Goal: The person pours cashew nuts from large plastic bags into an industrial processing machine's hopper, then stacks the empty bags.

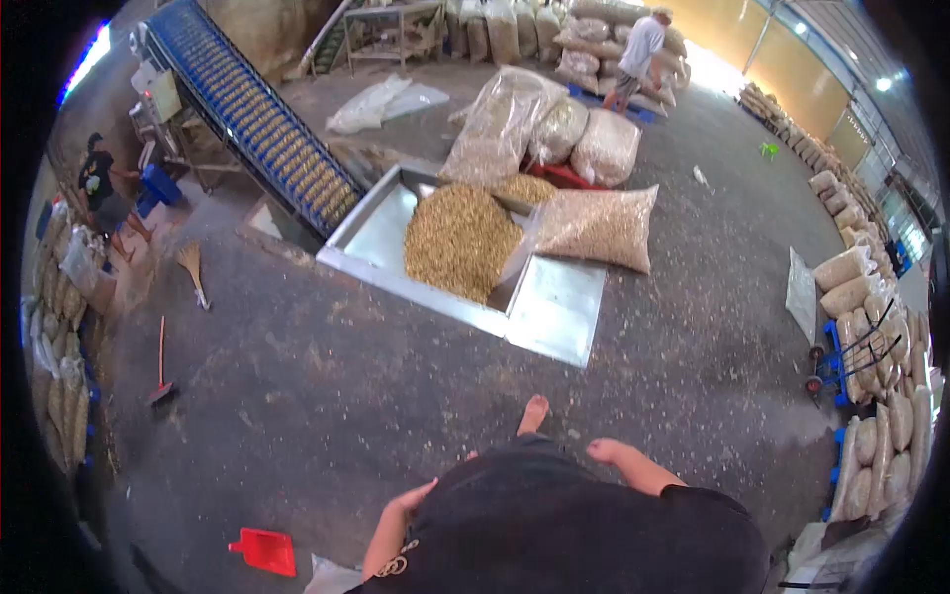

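My left hand (408, 497) rests against the side of my dark shorts, its fingers stretched out and holding nothing. My right hand (606, 450) hangs in the air to the right of my bare foot (533, 413), fingers curled in, with no object seen in it. Ahead on the floor is a metal hopper (416, 280) with a heap of small tan, nut-like pieces (460, 238) in it. A full clear sack (599, 228) lies tilted on the hopper's right side, its mouth toward the heap. Neither hand touches the hopper or the sack.
A blue cleated conveyor (259, 124) climbs to the left. Large sacks (503, 124) stand behind the hopper. A red dustpan (265, 551), a long-handled brush (161, 371) and a broom (193, 267) lie left. Co-workers (641, 54) stand farther away. A hand truck (841, 361) stands right.
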A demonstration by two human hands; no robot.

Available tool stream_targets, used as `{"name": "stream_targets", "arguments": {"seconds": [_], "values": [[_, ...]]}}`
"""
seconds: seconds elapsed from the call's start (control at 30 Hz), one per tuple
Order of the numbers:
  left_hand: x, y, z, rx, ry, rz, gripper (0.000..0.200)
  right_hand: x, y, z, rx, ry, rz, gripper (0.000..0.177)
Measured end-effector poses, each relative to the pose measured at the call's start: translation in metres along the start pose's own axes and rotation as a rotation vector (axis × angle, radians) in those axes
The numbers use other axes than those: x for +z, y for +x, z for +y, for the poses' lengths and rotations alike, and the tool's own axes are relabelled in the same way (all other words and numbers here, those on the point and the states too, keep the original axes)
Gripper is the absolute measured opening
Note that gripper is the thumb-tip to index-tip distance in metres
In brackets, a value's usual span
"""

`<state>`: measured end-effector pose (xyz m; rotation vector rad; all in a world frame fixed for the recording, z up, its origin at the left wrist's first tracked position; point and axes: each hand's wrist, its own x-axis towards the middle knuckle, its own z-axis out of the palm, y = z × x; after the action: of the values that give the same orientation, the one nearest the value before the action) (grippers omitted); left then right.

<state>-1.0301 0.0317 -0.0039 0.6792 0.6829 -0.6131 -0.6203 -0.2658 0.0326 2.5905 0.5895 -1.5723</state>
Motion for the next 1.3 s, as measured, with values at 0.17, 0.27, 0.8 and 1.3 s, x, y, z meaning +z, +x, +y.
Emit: {"name": "stream_targets", "arguments": {"seconds": [0.17, 0.27, 0.8, 1.3], "values": [[0.028, -0.027, 0.016, -0.069, -0.026, 0.094, 0.073, 0.020, -0.012, -0.020, 0.032, -0.373, -0.059, 0.043], [0.020, -0.017, -0.012, -0.068, -0.136, 0.164, 0.071, 0.027, 0.002, -0.045, -0.034, -0.405, -0.104, 0.040], [-0.016, -0.057, -0.188, -0.281, 0.891, 0.710, 0.053, -0.003, -0.009, -0.076, -0.069, -0.637, 0.033, 0.038], [-0.031, 0.070, -0.076, 0.222, 0.255, 0.719, 0.057, -0.009, -0.006, -0.113, -0.267, -0.188, 0.098, 0.040]]}}
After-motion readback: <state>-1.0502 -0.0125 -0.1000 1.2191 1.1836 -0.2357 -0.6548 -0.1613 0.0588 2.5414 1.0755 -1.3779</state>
